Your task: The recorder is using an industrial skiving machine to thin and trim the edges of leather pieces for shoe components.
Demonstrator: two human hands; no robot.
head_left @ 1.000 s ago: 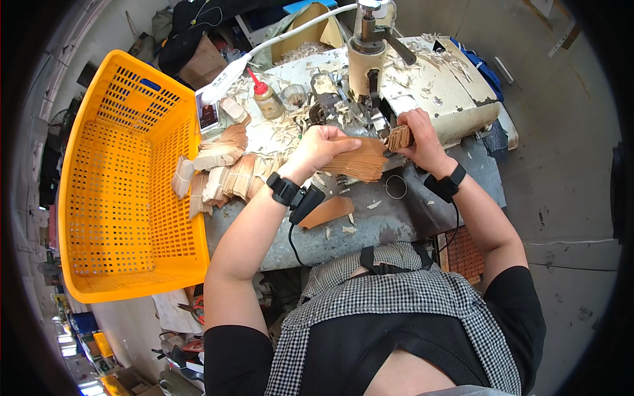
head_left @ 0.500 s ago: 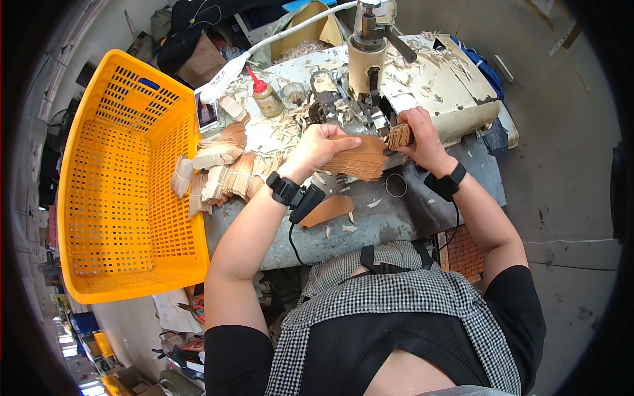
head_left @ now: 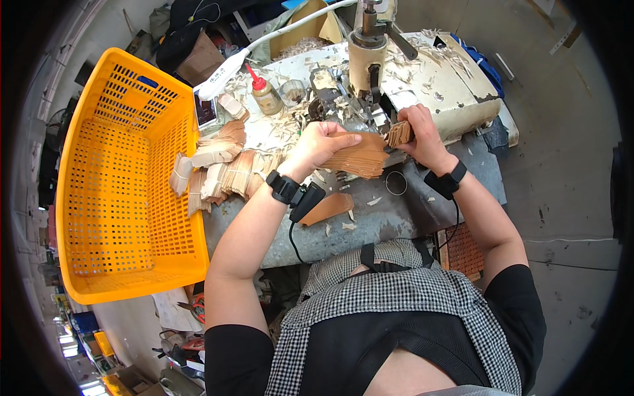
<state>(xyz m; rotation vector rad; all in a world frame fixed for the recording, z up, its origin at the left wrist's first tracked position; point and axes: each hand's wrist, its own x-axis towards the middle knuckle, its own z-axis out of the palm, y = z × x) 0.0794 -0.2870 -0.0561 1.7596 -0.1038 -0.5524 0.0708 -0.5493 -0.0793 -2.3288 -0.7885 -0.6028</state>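
Barely shifted since earlier, left hand [head_left: 318, 146] grasping fanned brown pieces [head_left: 362, 157] between both hands, right hand [head_left: 424, 137] gripping smaller stack [head_left: 399, 134]

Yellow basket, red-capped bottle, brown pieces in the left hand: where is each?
Yellow basket [head_left: 145, 283], head view: near rim.
Red-capped bottle [head_left: 267, 100], head view: body.
Brown pieces [head_left: 361, 156], head view: fanned stack's middle.

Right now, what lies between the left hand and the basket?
The head view shows banded tan bundles and pale shavings between the left hand and the basket.
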